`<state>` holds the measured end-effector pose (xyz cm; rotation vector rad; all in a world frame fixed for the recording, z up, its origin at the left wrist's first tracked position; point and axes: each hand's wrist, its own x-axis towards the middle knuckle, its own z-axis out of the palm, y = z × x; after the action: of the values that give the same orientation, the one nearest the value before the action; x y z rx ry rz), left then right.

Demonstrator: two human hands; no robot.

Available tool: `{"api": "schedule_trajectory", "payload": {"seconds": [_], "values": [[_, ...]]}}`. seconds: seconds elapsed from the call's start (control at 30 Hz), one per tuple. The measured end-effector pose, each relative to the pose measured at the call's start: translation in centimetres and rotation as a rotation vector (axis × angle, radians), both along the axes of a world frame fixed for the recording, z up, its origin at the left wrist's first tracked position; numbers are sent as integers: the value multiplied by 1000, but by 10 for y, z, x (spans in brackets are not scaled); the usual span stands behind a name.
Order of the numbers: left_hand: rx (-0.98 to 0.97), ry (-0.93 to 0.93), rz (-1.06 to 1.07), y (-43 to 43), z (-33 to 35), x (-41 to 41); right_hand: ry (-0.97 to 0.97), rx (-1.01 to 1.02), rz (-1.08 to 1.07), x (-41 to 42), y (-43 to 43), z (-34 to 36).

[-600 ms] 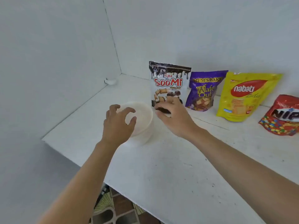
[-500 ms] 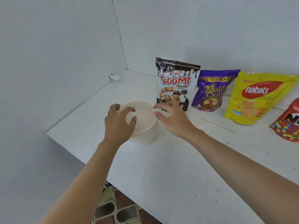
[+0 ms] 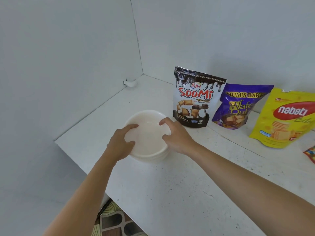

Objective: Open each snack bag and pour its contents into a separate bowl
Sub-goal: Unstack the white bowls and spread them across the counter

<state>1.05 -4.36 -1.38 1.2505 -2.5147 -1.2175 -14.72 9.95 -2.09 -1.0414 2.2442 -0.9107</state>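
"Where were the bowls when you looked?"

"The stack of white bowls sat nested on the white shelf, towards its left end, not far from the corner of the two walls. The Soomi bag stood upright just behind it and to the right, not touching as far as I could see."

"And the hands?"

"Both were on the stack. The left hand gripped the near left rim, fingers curled over the edge and thumb pressed against it. The right hand gripped the right rim the same way, with one fingertip hooked over into the top bowl. That bowl had nothing in it."

"The other bags?"

"In a row along the back wall, right of the Soomi bag: the purple wafer bag leaning beside it, then the yellow Nabati bag. Only a corner of the red bag showed at the far right. I couldn't tell whether any of the tops were sealed."
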Motion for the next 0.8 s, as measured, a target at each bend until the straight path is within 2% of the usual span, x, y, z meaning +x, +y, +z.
{"api": "schedule_trajectory", "payload": {"seconds": [0.1,0.3,0.53,0.8], "values": [[-2,4,-56,-24,-17,2,-26,23,11,-3,-2,5],[-93,-25,-95,-20,39,-10,18,-62,-25,-5,-6,31],[-43,266,-252,-16,78,-41,6,-362,-257,-13,27,73],[0,493,-431,69,74,-93,110,-388,-464,-29,123,77]]}}
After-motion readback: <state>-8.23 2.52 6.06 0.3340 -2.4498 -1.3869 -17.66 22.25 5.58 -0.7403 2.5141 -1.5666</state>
